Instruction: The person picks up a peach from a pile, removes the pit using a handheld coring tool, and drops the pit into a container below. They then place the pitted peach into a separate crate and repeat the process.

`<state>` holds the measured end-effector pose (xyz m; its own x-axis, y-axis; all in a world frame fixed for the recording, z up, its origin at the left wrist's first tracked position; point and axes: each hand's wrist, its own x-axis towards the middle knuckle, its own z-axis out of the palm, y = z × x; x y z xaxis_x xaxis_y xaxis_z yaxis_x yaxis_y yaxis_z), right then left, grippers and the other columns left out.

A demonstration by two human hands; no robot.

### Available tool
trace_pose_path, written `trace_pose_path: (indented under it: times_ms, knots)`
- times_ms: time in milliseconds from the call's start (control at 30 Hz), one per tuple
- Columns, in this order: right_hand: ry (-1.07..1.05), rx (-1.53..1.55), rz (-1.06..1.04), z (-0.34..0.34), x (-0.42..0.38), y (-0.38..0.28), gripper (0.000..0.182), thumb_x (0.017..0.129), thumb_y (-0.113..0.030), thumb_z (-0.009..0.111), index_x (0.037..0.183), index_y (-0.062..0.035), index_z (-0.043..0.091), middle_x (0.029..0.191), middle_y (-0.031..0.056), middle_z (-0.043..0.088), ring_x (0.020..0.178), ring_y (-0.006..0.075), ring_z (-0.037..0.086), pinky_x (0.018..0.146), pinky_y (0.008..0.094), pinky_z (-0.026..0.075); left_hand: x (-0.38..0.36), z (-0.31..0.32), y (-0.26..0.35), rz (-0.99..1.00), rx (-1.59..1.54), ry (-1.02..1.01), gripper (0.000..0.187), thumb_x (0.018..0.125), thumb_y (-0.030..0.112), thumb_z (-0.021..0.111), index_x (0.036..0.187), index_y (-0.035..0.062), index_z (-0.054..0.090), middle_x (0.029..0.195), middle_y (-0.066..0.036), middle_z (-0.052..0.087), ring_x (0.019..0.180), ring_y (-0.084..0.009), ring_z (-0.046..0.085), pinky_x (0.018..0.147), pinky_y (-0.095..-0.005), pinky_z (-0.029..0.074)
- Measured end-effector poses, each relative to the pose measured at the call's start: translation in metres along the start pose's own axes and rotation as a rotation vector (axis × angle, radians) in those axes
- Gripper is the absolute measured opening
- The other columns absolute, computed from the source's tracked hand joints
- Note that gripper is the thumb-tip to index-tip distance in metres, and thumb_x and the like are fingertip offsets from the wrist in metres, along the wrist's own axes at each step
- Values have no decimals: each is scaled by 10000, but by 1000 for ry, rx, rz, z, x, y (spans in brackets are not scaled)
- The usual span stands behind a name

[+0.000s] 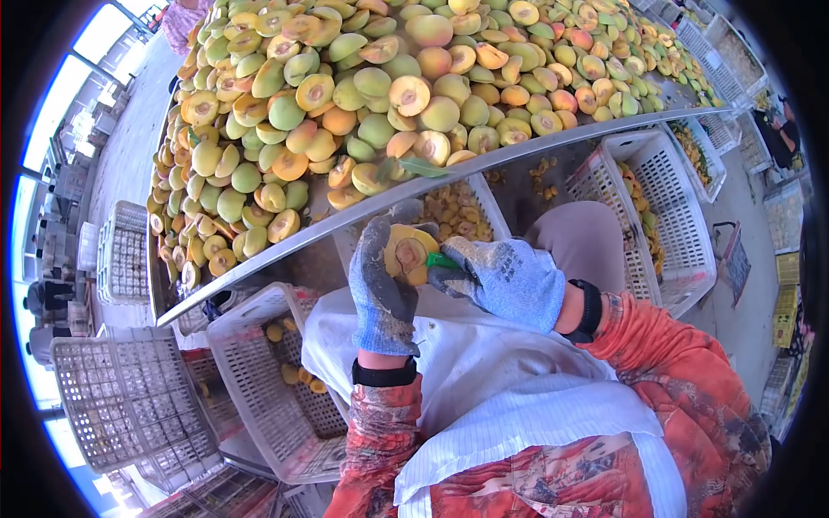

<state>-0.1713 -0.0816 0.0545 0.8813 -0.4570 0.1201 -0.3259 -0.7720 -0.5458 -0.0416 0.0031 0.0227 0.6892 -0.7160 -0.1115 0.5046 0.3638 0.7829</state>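
Wrapped round a cut apricot (409,256), my gloved left hand (381,289) keeps its open face with the pit area toward my right side. My gloved right hand (508,278) is closed on a small tool with a green handle (442,261), its end right at the edge of the fruit. The tool's working tip is hidden. Just beyond both hands, a large heap of whole and halved apricots (371,82) lies on a metal-edged table (285,251). A green leaf (423,167) rests near the table's rim.
Below the rim, a crate (488,207) holds small fruit pieces. A white crate (259,380) with a few pieces stands at left, near stacked crates (129,401). Another white crate (669,224) is at right. A person's patterned sleeve (183,24) shows at the far left.
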Motion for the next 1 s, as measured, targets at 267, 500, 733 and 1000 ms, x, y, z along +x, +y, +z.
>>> trace_pose_path:
  times_ms: [267,500,733,1000]
  knots:
    - [-93,-4,-13,-13,-6,-5,274,841,-343,540,907,-78,546,620,164,579,548,328,586,498,404,461,-6,4,11,-104,43,-67,358,767,131,571,1060,-72,531,1054,-198,576,861,-277,611,750,-359,510]
    - [-594,851,465,-15,4,-2,311,876,-330,498,1020,-60,555,589,44,535,446,159,528,358,307,378,-11,2,7,-5,165,-7,331,782,111,550,1070,-52,533,1064,-197,581,846,-267,608,755,-351,498]
    - [189,-414,-114,90,1,27,343,803,-143,511,1129,-38,497,720,51,538,589,158,525,528,309,443,8,22,9,-243,405,88,407,863,340,469,1135,51,558,1025,-180,569,938,-283,542,897,-412,409]
    - [-89,404,69,33,1,11,251,743,-187,569,930,-21,564,770,145,621,730,298,608,655,374,481,-8,68,31,168,865,-29,274,864,174,452,929,-18,636,898,-133,625,815,-240,570,753,-355,450]
